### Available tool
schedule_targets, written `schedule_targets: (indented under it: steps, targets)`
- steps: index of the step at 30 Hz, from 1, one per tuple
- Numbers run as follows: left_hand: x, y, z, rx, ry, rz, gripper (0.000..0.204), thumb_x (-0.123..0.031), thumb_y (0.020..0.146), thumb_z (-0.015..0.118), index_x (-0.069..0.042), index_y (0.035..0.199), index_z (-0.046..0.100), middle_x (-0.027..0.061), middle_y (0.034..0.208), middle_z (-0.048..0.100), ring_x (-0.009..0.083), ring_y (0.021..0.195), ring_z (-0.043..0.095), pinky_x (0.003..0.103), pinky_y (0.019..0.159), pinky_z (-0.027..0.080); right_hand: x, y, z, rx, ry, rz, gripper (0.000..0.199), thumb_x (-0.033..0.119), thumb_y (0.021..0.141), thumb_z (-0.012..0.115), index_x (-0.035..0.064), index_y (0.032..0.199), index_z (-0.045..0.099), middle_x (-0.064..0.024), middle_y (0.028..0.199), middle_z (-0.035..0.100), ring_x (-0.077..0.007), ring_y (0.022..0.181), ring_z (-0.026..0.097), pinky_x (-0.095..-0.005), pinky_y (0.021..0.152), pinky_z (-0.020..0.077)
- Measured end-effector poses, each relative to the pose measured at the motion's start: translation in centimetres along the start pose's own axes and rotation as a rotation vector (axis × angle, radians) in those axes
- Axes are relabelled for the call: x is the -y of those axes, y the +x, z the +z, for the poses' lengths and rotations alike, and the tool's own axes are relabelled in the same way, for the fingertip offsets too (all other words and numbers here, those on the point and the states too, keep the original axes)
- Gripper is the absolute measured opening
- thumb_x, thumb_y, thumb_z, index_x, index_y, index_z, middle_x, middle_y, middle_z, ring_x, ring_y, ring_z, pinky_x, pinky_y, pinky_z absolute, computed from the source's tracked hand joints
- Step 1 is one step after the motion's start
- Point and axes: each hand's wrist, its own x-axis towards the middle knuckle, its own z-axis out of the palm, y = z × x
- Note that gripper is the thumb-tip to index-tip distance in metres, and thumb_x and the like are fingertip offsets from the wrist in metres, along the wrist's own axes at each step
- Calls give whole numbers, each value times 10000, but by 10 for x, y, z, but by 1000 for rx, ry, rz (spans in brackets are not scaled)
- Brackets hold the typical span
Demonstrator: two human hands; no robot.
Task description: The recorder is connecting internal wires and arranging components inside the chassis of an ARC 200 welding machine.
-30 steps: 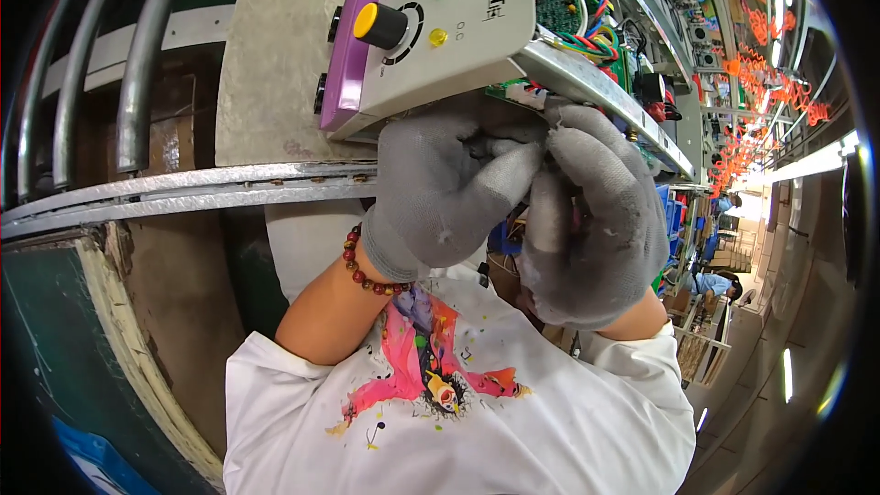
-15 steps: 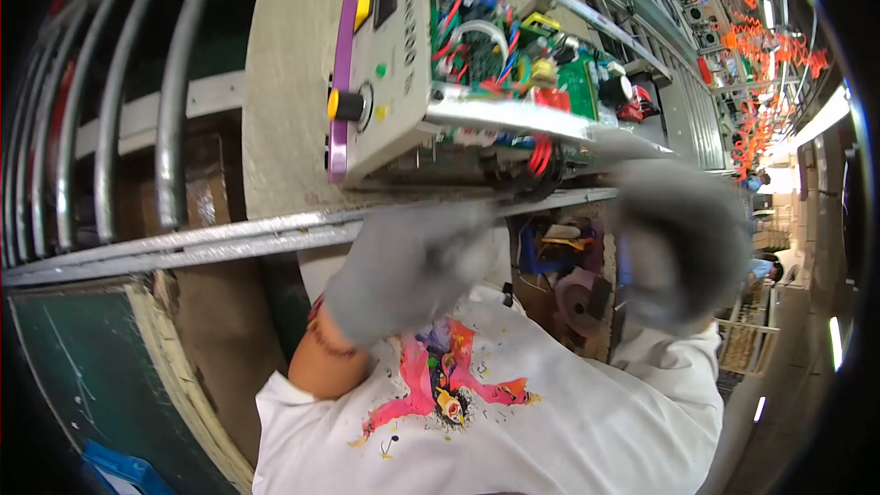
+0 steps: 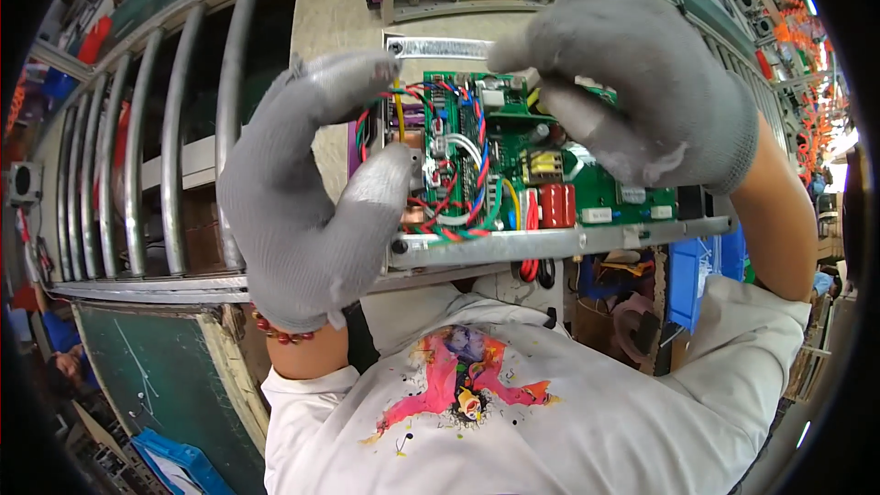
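Pretty cramped in here. The open metal chassis with the green circuit board (image 3: 550, 174) is packed: the tangle of red, blue and white wires (image 3: 458, 188) fills its left half, and the red cylindrical capacitors (image 3: 556, 205) stick up mid-board. The left hand (image 3: 312, 211) in a grey knit glove blocks the chassis's left end, and the right hand (image 3: 642, 82) covers its top right. The curved steel rails (image 3: 174, 137) fence off the far left. The only open strip is the pale bench (image 3: 339, 18) between rails and chassis.
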Motion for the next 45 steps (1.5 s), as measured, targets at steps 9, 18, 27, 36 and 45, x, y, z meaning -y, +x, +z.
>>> schedule_targets:
  steps: [9, 18, 27, 36, 45]
  targets:
    - [7, -5, -2, -77, -14, 5, 286, -36, 730, 612, 108, 977, 613, 296, 1098, 615, 281, 995, 617, 370, 928, 470, 13, 43, -10, 25, -117, -356, 174, 138, 618, 701, 108, 789, 698, -10, 724, 549, -197, 618, 537, -354, 605, 435]
    - [-34, -15, -18, -79, 396, -145, 313, -172, 818, 639, 74, 1010, 634, 238, 1109, 630, 312, 992, 605, 420, 933, 445, 41, 26, 21, -429, 359, 358, 284, 33, 638, 720, 90, 914, 684, -53, 779, 616, -264, 701, 611, -363, 626, 461]
    - [-53, 25, -16, 432, 763, 242, 262, -123, 716, 650, -15, 952, 685, 204, 1074, 653, 412, 1139, 524, 519, 1022, 347, 26, 9, 8, 210, 152, -109, 208, 139, 701, 714, 80, 887, 640, -66, 988, 596, -275, 932, 598, -407, 786, 489]
    - [-21, 38, -39, 624, 476, 256, 329, -319, 709, 609, -54, 859, 735, 175, 1065, 675, 431, 1209, 517, 532, 1015, 376, 31, 6, 20, -235, 417, -128, 156, 108, 653, 688, 87, 796, 631, -42, 744, 539, -248, 605, 550, -376, 534, 422]
    - [-50, 65, -17, 945, 581, 188, 346, -291, 643, 592, -31, 838, 712, 180, 1070, 664, 408, 1080, 571, 520, 961, 421, 3, 10, 16, 70, 290, -235, 230, 127, 616, 706, 53, 828, 657, -58, 749, 566, -220, 601, 538, -358, 542, 408]
